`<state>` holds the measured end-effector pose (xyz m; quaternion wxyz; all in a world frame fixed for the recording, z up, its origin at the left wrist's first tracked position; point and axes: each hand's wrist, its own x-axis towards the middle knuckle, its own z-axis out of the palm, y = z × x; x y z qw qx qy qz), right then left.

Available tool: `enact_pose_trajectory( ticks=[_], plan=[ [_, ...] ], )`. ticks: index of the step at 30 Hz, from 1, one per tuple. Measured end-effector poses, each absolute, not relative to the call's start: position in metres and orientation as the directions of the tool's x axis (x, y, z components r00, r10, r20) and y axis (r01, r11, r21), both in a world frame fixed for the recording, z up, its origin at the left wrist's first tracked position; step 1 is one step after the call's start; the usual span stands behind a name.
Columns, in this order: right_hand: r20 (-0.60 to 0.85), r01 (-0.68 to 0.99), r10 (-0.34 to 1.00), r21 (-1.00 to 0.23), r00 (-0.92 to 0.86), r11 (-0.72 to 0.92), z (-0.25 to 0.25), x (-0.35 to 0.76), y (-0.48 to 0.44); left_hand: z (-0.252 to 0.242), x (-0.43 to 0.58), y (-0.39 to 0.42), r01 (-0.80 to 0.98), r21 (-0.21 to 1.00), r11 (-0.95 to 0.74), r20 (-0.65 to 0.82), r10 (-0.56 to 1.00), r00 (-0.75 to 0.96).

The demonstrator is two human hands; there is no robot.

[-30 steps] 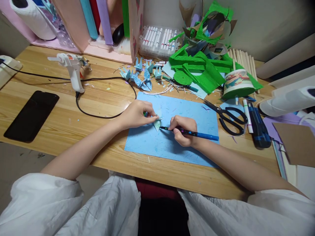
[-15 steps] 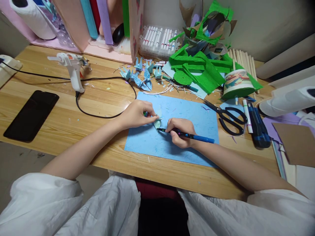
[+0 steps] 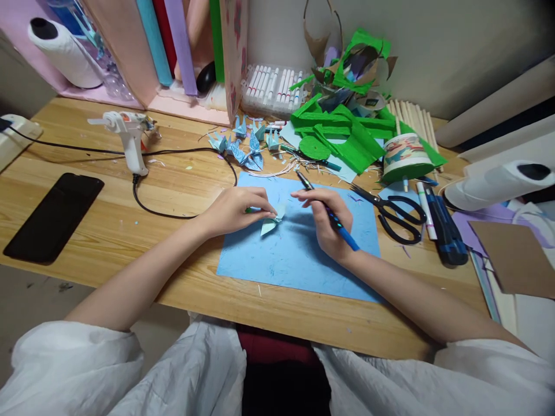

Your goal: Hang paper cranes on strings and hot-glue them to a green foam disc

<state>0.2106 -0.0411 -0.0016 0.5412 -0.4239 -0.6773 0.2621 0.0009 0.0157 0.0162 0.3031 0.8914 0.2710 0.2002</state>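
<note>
Between the thumb and fingers of my left hand (image 3: 240,209) is a small pale green origami crane (image 3: 269,225), its wings spread just above the blue sheet (image 3: 295,263). My right hand (image 3: 333,222) grips a pen with a dark patterned barrel and a blue end (image 3: 347,236). The pen's tip points up and away, apart from the crane. Several folded blue paper cranes (image 3: 247,150) sit in a cluster beyond the sheet.
Black scissors (image 3: 396,214), a white marker (image 3: 427,211) and a dark blue tool (image 3: 448,237) lie to the right. At left are a glue gun (image 3: 132,144) with its cord and a phone (image 3: 54,216). Green crepe paper (image 3: 342,133) and a marker box (image 3: 273,89) stand behind.
My right hand has lifted the pen off the crane and tilted its tip upward. In my left hand the crane has turned, with a wing now showing toward me. The view has shifted slightly.
</note>
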Motion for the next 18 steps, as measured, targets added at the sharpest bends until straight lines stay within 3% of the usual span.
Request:
enact_pose_trajectory(
  ticks=[3, 6, 9, 12, 18],
  plan=[
    [0.371, 0.352, 0.900, -0.831, -0.228, 0.432, 0.000, 0.209, -0.037, 0.019, -0.003, 0.017, 0.336, 0.606, -0.721, 0.208, 0.552, 0.808],
    [0.320, 0.360, 0.893, -0.831, -0.315, 0.425, -0.004, 0.209, -0.036, 0.018, -0.006, 0.017, 0.354, 0.532, -0.769, 0.221, 0.530, 0.819],
    [0.309, 0.404, 0.905, -0.818, -0.291, 0.409, -0.009, 0.208, -0.037, 0.017, -0.004, 0.016, 0.403, 0.499, -0.767, 0.220, 0.562, 0.798],
    [0.265, 0.433, 0.929, -0.828, -0.260, 0.357, -0.010, 0.208, -0.037, 0.017, 0.001, 0.012, 0.438, 0.545, -0.714, 0.235, 0.633, 0.738],
    [0.157, 0.349, 0.964, -0.909, -0.214, 0.225, -0.006, 0.205, -0.034, 0.016, 0.012, 0.000, 0.518, 0.582, -0.627, 0.230, 0.738, 0.635]
  ],
)
